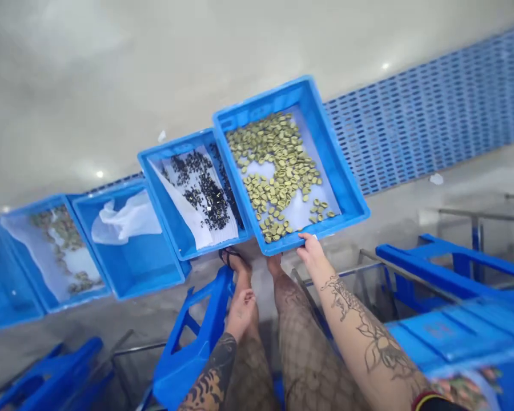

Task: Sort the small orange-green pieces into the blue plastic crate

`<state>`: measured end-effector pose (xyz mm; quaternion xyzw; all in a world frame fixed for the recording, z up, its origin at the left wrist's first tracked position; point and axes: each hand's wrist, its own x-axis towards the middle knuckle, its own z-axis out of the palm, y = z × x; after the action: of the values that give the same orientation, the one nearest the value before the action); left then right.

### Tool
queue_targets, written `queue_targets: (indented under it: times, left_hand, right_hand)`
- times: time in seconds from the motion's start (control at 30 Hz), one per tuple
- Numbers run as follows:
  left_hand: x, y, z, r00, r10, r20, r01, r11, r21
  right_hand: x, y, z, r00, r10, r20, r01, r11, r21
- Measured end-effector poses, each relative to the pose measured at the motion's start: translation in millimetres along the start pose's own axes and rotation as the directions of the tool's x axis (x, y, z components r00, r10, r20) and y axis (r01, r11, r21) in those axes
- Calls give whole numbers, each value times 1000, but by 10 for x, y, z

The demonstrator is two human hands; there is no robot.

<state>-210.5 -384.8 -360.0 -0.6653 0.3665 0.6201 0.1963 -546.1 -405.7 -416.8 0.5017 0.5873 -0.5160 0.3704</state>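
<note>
My right hand (310, 251) grips the near rim of a blue plastic bin (351, 214), with the thumb over the edge. Many small olive-green oval pieces (278, 165) lie loose in that bin on a white sheet. Lower and to the left, my left hand (242, 311) hangs over my left leg, its fingers curled in and nothing showing between them. The gripped bin sits tilted against a second blue bin (182, 257), which holds small black pieces (205, 188) on a white sheet.
Farther left stand a blue bin (132, 279) with a crumpled white sheet (128, 220) and another with greenish-brown pieces (64, 234). A blue perforated mat (428, 108) runs behind. Blue stools (192, 337) and metal frames are close to my legs. Another bin (462, 331) is lower right.
</note>
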Motion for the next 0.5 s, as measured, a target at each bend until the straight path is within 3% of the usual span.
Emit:
queue_targets:
  times: [0.13,0.27,0.33,0.37,0.4,0.5]
  left_hand:
    - [-368,249,-461,1000,-30,1,30,992,121]
    - [-633,872,-881,995,-81,-60,92,971,220]
    - [-786,1330,-935,991,-125,-54,128,991,44]
    - [-888,1572,-922,996,-93,8,94,994,-63]
    - [-1008,1808,-887,997,-22,72,33,988,-151]
    - [-1427,2383,-715,975,200,93,-169,948,-269]
  right_hand:
    - [-730,-69,-400,997,56,-58,-50,994,98]
    - [-1484,126,-793,992,67,-110,-47,983,180]
    - [-1785,264,-916,995,28,-96,-6,974,225]
    - [-1924,327,-964,996,5,-91,18,969,245]
    - [-2060,381,-1008,996,-22,-91,46,963,265]
    - [-2476,465,-1142,991,-93,-96,118,944,307]
